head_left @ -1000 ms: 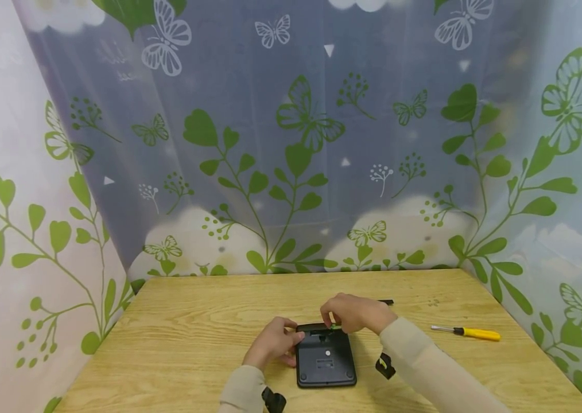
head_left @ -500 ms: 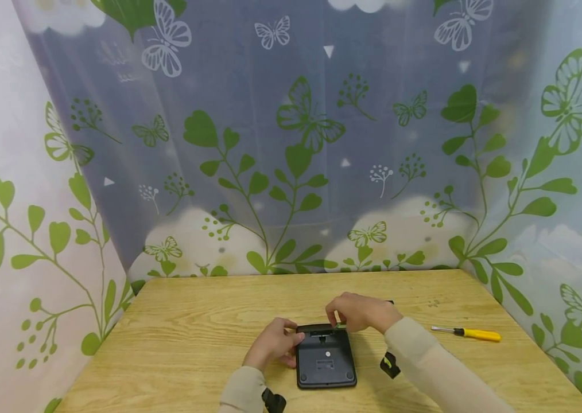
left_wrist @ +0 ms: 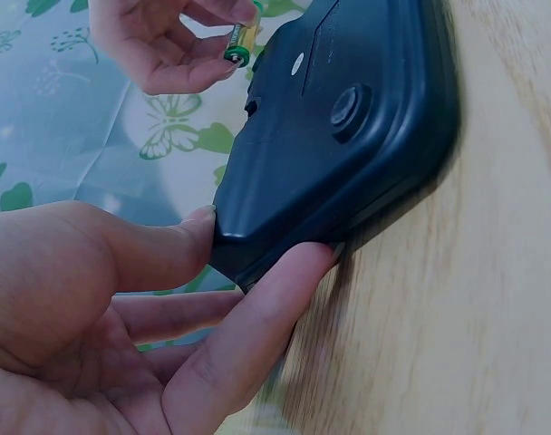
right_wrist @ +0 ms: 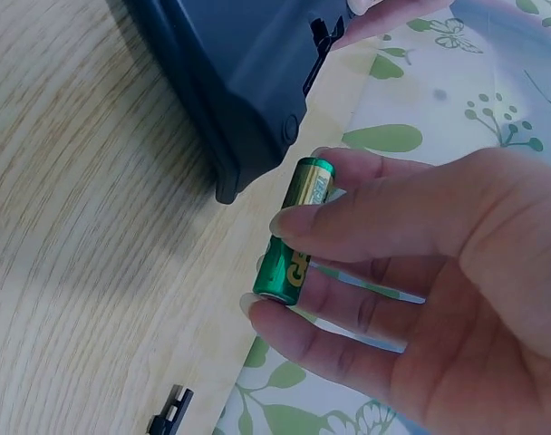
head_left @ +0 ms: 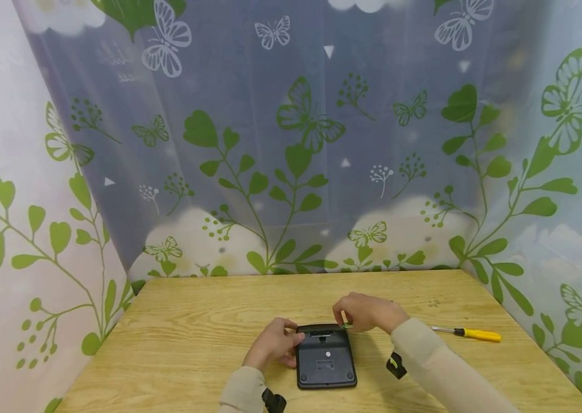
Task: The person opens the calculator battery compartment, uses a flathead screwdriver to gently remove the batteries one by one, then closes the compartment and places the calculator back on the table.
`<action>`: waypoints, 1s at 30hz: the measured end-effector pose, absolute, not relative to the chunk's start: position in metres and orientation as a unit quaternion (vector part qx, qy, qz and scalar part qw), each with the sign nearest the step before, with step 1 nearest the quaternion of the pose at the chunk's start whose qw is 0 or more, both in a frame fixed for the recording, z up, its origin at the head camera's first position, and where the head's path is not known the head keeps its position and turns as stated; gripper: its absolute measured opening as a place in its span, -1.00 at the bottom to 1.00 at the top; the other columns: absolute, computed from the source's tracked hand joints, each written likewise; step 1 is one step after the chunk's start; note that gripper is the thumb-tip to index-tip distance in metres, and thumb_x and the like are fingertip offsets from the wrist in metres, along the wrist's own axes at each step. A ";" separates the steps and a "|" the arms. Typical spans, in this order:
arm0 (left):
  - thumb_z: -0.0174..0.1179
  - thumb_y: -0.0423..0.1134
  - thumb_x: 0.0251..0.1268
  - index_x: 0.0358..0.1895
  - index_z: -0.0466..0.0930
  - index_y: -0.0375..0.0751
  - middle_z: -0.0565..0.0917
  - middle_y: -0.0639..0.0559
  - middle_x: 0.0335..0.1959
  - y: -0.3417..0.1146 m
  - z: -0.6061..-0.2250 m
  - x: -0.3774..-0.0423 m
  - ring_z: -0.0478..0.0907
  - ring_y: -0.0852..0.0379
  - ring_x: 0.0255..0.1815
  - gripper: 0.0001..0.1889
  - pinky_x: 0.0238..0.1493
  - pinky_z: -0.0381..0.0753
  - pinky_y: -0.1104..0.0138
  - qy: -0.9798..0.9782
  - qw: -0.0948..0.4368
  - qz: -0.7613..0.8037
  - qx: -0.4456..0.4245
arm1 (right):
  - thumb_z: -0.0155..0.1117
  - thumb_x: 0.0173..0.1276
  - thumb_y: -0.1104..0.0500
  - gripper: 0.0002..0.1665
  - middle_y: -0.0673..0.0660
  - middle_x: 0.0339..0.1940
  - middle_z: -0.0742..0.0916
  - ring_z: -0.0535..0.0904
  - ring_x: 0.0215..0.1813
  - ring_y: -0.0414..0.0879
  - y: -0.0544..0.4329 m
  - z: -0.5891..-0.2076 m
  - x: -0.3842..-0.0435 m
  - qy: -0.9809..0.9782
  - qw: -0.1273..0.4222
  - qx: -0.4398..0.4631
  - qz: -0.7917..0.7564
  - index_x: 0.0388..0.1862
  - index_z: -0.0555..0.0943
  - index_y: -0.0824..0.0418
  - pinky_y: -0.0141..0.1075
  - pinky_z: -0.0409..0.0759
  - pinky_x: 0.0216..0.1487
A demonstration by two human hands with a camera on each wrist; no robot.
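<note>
A black calculator-like device [head_left: 327,367] lies face down on the table, its battery compartment [head_left: 321,333] uncovered at the far end. My left hand [head_left: 272,342] grips its upper left edge; in the left wrist view the thumb lies on top and a finger against the side. My right hand [head_left: 368,312] pinches a green and gold battery [right_wrist: 296,231] between thumb and fingers. That battery is just off the device's far right corner, apart from it. How the inside of the compartment is filled is too small to tell.
A small black cover piece [right_wrist: 171,412] lies on the table beyond the right hand, mostly hidden in the head view. A yellow-handled screwdriver [head_left: 479,334] lies to the right. Patterned curtains [head_left: 291,172] stand behind the table's far edge.
My right hand has moved a little to the right with the battery, from over the compartment to beyond the device's corner. The left hand and the device have stayed put.
</note>
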State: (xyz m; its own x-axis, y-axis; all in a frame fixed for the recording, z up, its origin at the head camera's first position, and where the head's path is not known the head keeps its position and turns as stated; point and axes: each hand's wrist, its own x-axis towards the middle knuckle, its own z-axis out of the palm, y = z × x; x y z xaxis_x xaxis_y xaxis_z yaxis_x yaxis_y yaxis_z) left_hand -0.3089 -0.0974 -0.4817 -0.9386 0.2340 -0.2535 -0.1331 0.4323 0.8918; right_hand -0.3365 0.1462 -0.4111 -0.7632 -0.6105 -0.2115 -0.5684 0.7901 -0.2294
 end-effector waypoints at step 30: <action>0.21 -0.28 0.53 0.43 0.39 -0.45 0.64 -0.18 -0.18 -0.097 -0.479 -0.306 0.65 0.04 -0.29 -0.48 -0.44 0.84 0.24 0.824 0.174 0.538 0.030 | 0.21 0.25 0.65 -0.54 0.12 -0.27 0.71 0.45 -0.37 -0.17 0.163 -0.416 -0.338 0.938 0.144 -0.303 -0.091 -0.27 0.68 0.09 -0.31 0.48 -0.35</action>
State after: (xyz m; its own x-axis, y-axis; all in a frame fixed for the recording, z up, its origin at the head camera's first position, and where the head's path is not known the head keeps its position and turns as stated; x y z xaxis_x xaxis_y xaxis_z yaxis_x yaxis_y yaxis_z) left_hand -0.3055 -0.0971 -0.4786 -0.9376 0.2363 -0.2550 -0.1381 0.4199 0.8970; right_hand -0.3383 0.1631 -0.4156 -0.7745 -0.5948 -0.2154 -0.5421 0.7995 -0.2586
